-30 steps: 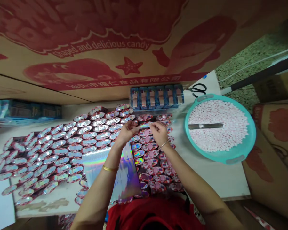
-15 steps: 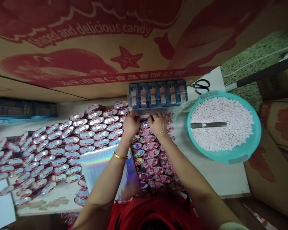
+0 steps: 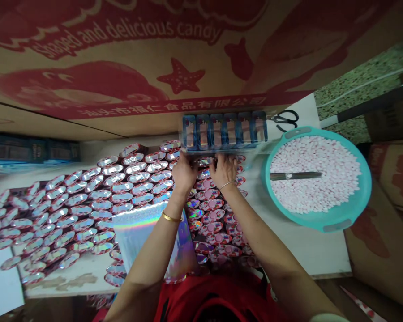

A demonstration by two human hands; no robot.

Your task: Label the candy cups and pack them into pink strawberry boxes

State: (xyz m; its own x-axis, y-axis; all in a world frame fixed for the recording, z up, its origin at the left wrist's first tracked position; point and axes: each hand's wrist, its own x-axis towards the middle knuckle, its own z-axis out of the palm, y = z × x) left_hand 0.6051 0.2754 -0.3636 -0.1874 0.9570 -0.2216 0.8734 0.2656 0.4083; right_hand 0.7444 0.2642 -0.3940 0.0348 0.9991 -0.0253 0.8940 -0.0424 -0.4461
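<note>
The left hand (image 3: 184,173), fingers curled, and right hand (image 3: 224,171), fingers half-bent, flank a red-rimmed, silver-topped oval packet (image 3: 205,161); whether either grips it, I cannot tell. Outward: blue clear-wrapped packs (image 3: 217,133) at twelve, shiny holographic sheet (image 3: 137,235) at seven, round turquoise basin (image 3: 336,218) at three.

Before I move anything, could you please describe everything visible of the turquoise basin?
The turquoise basin is round, shallow and plastic-looking, with two greyish grips on its rim. It sits upright on the table, reaching past the right edge in this view. Small white-and-pink pieces cover most of its floor, leaving the lower right bare. A dark, shiny strip lies on them. Neither the left hand nor right hand touches it.
</note>
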